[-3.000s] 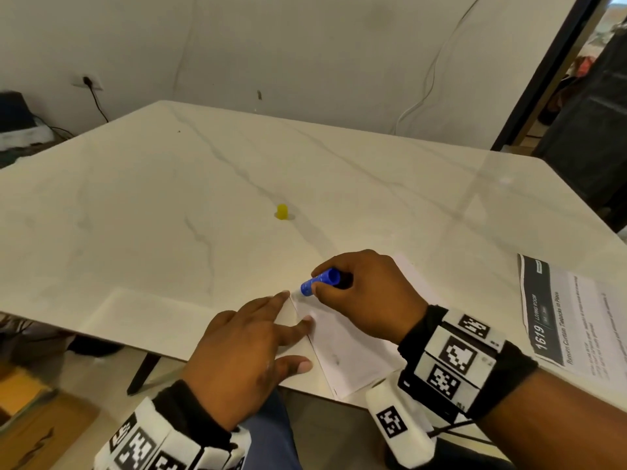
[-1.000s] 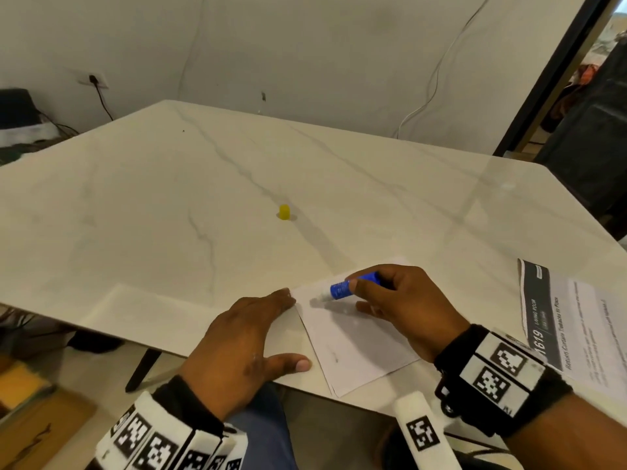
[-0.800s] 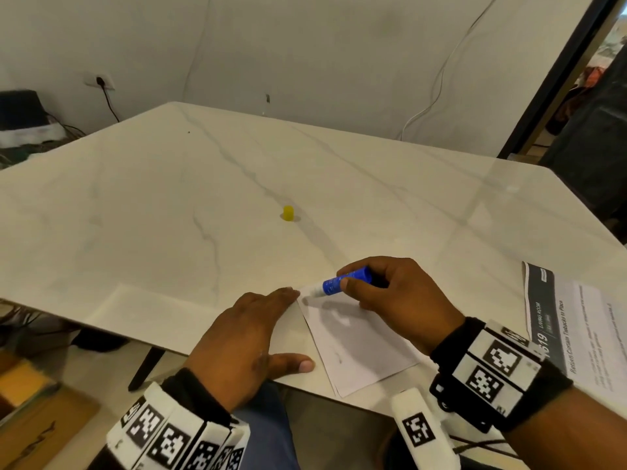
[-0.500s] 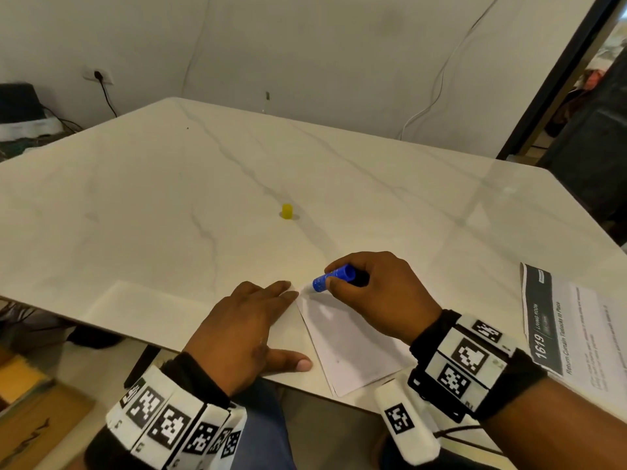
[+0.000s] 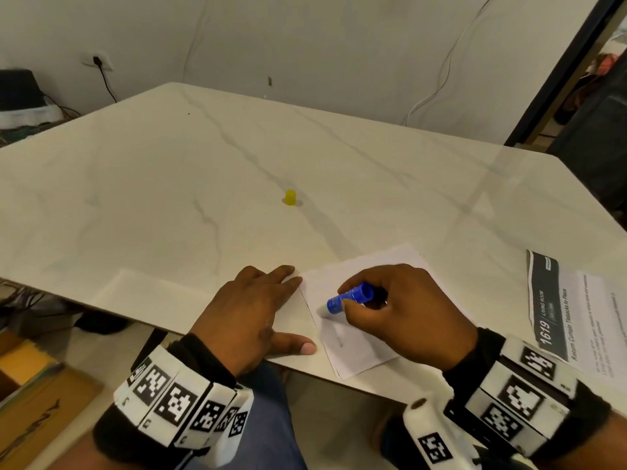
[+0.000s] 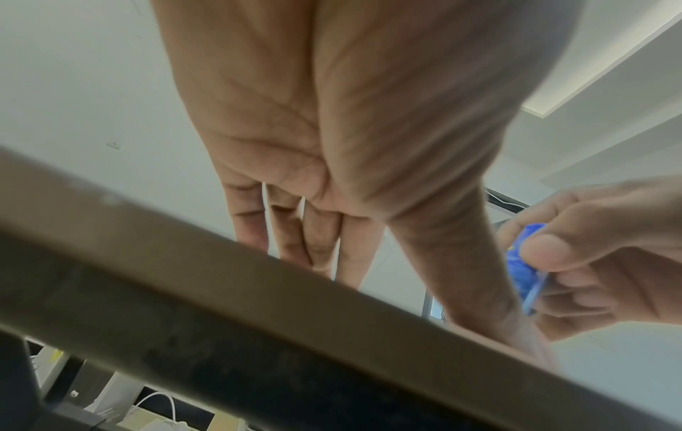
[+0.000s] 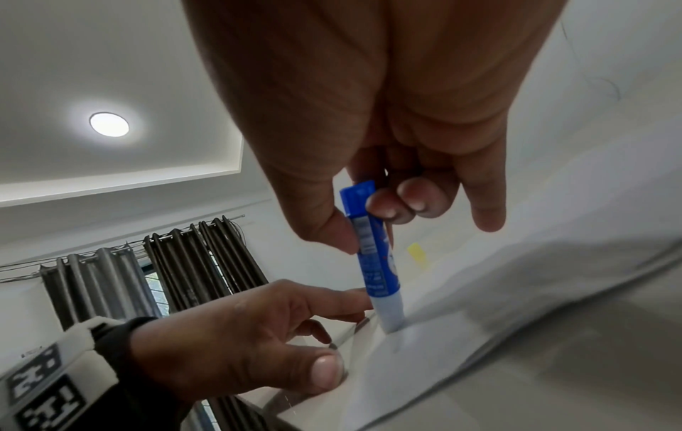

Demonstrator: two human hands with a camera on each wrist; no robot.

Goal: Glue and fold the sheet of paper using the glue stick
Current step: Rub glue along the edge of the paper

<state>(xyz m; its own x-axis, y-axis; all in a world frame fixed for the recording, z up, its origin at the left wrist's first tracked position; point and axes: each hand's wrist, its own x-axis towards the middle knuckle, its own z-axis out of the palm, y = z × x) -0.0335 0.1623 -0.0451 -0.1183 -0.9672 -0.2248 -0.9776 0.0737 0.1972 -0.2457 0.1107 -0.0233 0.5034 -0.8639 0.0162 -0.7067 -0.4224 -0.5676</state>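
Note:
A white sheet of paper (image 5: 356, 347) lies at the near edge of the marble table (image 5: 203, 164), one corner hanging over the edge. My right hand (image 5: 400, 310) grips a blue glue stick (image 5: 349, 297) and presses its pale tip down on the sheet's left part; the right wrist view shows the glue stick (image 7: 376, 256) tilted, tip on the paper (image 7: 479, 320). My left hand (image 5: 251, 313) lies flat on the table just left of the sheet, fingers straight, fingertips touching the sheet's far left corner. In the left wrist view the left hand (image 6: 332, 175) shows its straight fingers.
The yellow cap (image 5: 290, 197) stands on the table beyond the hands. A printed leaflet (image 5: 570, 320) lies at the right edge. A cardboard box (image 5: 30, 385) sits on the floor at the lower left. Dark curtains (image 7: 155, 274) hang behind the left hand.
The right hand has drawn the glue stick back from the sheet's far left corner toward me, down along the left side. The left hand has stayed flat in place.

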